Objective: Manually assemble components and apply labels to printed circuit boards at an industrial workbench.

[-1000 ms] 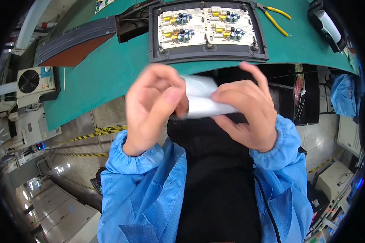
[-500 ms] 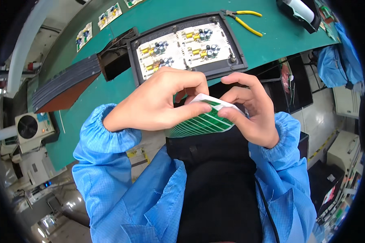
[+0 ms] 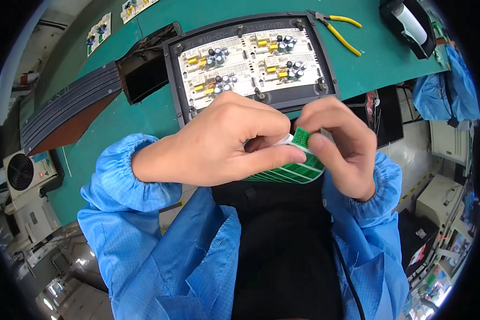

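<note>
My left hand [image 3: 213, 141] is closed on a sheet of green stickers [image 3: 288, 175] with white gaps between the rows, its thumb lying along the front. The sheet bends over in front of my black clothing. At its upper right edge, a single green sticker [image 3: 301, 137] stands up from the white backing. My right hand [image 3: 349, 152] pinches that sticker between thumb and forefinger; whether its lower edge still clings to the backing I cannot tell. Beyond both hands lies a black frame [image 3: 170, 69] carrying a white panel of circuit boards [image 3: 234, 72] with yellow and dark round parts.
Cutting pliers [image 3: 344, 37] with yellow handles lie right of the frame on the green bench [image 3: 381, 66]. A black holder with a white roll [image 3: 410, 24] stands farther right. Left are a dark ribbed case [image 3: 72, 104], an open black box [image 3: 144, 74] and more circuit boards [image 3: 98, 34].
My right hand has drawn a green sticker up from the sheet's edge. Both hands and the sheet have shifted slightly right, and the view has moved, showing more of the framed boards.
</note>
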Available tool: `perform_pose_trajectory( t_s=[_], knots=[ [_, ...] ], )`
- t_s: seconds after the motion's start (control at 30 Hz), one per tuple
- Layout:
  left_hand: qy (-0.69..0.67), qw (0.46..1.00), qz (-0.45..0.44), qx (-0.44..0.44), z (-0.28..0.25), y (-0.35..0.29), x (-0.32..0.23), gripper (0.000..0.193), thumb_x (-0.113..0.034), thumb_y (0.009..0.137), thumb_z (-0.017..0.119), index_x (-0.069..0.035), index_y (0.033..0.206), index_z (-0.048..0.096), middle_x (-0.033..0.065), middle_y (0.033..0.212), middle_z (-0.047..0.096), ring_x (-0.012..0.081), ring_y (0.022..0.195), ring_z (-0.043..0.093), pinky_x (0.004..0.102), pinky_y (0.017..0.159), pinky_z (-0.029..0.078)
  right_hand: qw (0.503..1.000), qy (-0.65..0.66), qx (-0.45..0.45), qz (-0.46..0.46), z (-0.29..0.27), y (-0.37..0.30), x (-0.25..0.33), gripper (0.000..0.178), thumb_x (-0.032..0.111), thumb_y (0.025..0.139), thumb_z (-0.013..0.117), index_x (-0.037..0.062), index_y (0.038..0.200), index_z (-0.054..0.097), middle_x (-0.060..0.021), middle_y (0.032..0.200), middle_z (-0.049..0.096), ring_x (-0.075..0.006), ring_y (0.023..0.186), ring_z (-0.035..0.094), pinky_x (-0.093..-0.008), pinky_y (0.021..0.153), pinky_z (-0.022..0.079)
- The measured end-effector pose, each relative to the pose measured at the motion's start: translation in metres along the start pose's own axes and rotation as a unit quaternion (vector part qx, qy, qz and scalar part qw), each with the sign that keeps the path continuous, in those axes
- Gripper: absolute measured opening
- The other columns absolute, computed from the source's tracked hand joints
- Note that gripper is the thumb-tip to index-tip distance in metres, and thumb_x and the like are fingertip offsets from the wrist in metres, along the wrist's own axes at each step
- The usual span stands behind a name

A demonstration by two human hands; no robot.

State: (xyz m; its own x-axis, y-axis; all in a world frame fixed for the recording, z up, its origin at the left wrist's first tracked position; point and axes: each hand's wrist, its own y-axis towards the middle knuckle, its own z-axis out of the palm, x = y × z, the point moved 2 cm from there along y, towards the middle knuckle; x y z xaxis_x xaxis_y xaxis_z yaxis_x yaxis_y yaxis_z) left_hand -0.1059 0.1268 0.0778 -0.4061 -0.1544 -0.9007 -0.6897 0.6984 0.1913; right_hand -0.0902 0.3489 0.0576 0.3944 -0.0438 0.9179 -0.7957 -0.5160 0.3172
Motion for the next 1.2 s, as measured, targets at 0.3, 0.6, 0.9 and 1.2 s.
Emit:
perform_pose_trajectory(
  t_s=[0.3,0.6,0.9,1.2],
  knots=[
    [-0.071,0.994,-0.054,-0.071,-0.010,0.001,0.004,0.034,-0.022,0.094,0.077,0.002,0.070,0.069,0.0031,0.054,0.053,0.0053,0.052,0.043,0.0276,0.048,0.032,0.989,0.099,-0.051,0.096,-0.002,-0.017,-0.007,0.074,-0.003,0.083,0.078,-0.0019,0.146,0.038,-0.0101,0.100,0.066,-0.0152,0.091,0.064,-0.0297,0.088,0.050],
    [-0.067,0.986,-0.155,-0.013,-0.009,-0.001,0.003,0.022,-0.013,0.092,0.077,-0.001,0.077,0.066,-0.0050,0.065,0.057,0.0006,0.058,0.045,0.0216,0.052,0.033,0.978,0.101,-0.108,0.149,0.005,-0.031,-0.003,0.077,-0.003,0.087,0.076,-0.0032,0.151,0.032,-0.0090,0.088,0.068,-0.0153,0.085,0.067,-0.0281,0.084,0.052],
    [-0.061,0.990,-0.126,-0.017,-0.004,0.001,0.005,0.046,-0.020,0.094,0.076,-0.004,0.062,0.047,-0.0042,0.054,0.036,0.0043,0.053,0.030,0.0286,0.048,0.024,0.981,0.037,-0.146,0.127,-0.015,-0.033,-0.011,0.067,-0.007,0.092,0.061,-0.0034,0.152,0.032,-0.0112,0.104,0.065,-0.0144,0.089,0.064,-0.0282,0.087,0.052],
    [-0.078,0.988,-0.135,-0.022,0.002,-0.002,0.012,0.049,-0.021,0.095,0.075,-0.004,0.059,0.047,-0.0039,0.053,0.035,0.0044,0.052,0.030,0.0292,0.048,0.024,0.989,0.063,-0.126,0.046,-0.018,-0.005,0.002,0.083,-0.016,0.087,0.064,-0.0036,0.158,0.024,-0.0197,0.127,0.054,-0.0224,0.099,0.067,-0.0339,0.090,0.057]
  ],
)
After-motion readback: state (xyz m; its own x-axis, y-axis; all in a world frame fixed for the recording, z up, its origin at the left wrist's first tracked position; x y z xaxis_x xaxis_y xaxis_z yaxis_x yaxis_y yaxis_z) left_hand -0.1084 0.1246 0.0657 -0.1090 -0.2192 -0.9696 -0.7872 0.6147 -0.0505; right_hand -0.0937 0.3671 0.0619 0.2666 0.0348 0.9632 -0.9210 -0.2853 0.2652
